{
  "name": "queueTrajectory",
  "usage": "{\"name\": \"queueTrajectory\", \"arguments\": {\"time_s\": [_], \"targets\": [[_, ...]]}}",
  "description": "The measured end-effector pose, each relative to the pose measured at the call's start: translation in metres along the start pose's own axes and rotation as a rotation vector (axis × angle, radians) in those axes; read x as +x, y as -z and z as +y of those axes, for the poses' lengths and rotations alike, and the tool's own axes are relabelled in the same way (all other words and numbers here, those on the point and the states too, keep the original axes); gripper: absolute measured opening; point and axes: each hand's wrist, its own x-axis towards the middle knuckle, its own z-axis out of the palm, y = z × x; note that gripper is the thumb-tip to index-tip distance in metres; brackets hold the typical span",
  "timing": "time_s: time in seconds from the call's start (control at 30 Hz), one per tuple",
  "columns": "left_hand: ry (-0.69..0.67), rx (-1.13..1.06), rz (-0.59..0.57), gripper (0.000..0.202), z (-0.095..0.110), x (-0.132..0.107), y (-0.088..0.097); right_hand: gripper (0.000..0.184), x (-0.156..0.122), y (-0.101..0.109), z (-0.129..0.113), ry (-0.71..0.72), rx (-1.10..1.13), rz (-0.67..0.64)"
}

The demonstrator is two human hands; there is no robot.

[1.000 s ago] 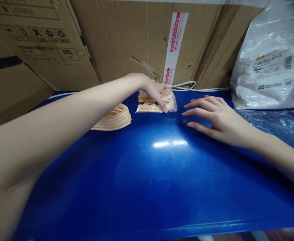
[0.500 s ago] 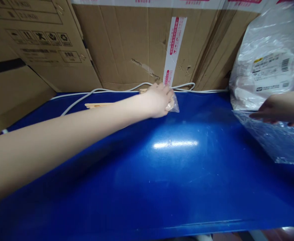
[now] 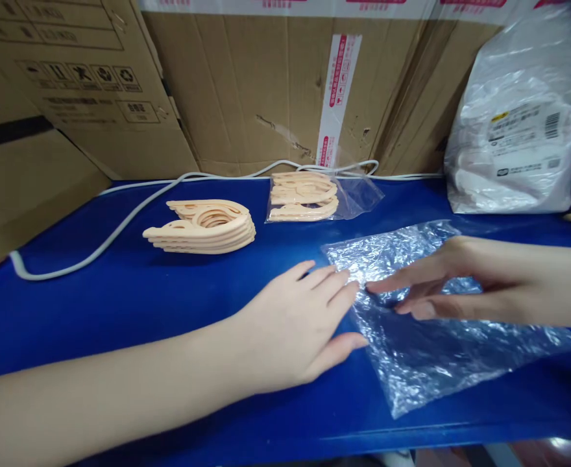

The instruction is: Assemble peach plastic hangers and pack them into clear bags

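A clear plastic bag lies flat and crinkled on the blue table, right of the middle. My left hand rests at the bag's left edge, palm down, fingers stretched out and spread. From the right, my right hand reaches over the same bag with its index finger extended and its thumb apart; the fingertips seem to touch the film. Beyond my left hand sits a stack of beige plastic folding hangers. To its right, a clear bag with similar beige hangers lies near the back.
Cardboard boxes wall off the back and left of the blue table. A white cable runs along the back and curls at left. A wrapped white package with a label stands at the back right.
My left hand has let go of the bagged hangers at the back and come forward to the empty bag. That bag has moved left with my right hand, uncovering the hanger stack.
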Motion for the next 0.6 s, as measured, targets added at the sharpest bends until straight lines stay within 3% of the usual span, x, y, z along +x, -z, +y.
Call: {"name": "queueTrajectory", "arguments": {"time_s": [0.17,0.33,0.47,0.6], "targets": [[0.037,0.087,0.010,0.048,-0.016,-0.009,0.005,0.045,0.019,-0.011,-0.023,0.168,0.040,-0.077],[0.188,0.081,-0.045,0.033,-0.032,-0.019,0.014,0.048,0.031,-0.016,-0.025,0.304,0.051,-0.272],[0.238,-0.096,-0.113,0.045,-0.044,-0.029,0.010,0.058,0.028,-0.021,-0.016,0.305,0.031,-0.315],[0.287,-0.141,-0.148,0.061,-0.047,-0.036,0.004,0.048,0.026,-0.027,-0.016,0.326,-0.013,-0.226]]}}
